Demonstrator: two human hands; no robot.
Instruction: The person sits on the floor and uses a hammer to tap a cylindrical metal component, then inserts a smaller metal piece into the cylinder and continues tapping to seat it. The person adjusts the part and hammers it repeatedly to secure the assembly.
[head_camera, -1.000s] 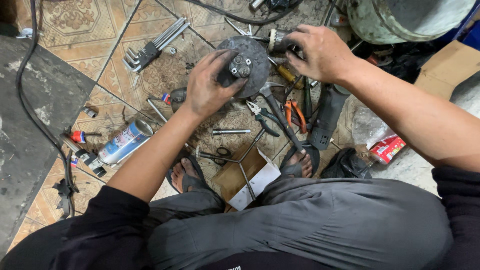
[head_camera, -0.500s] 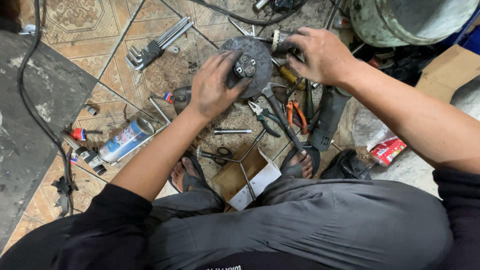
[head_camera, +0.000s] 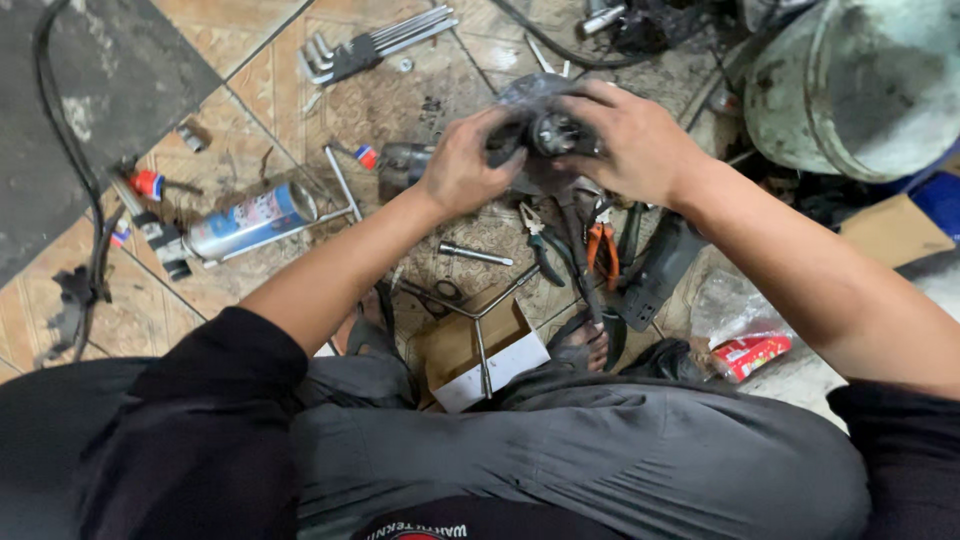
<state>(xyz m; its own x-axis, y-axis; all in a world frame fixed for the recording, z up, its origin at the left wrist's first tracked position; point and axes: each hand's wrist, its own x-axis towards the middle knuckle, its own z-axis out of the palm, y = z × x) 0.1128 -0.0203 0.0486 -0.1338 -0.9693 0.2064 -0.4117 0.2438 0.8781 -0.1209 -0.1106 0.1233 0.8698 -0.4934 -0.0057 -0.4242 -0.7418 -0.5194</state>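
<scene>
You sit over a grimy tiled floor strewn with tools, a dark mat covering its far left corner. Toward the left edge of the floor lies a spray can on its side, and beyond it, at the far edge, a set of hex keys. Your left hand wraps the left side of a dark round metal part, fingers curled over its rim, the grip closed on it. The part is lifted off the floor, held between both palms. Your right hand clasps its right side and top, fingers spread across it, also holding firm. Below the part lie pliers with orange handles and an open cardboard box by your feet. At the far right corner stands a large metal drum.
</scene>
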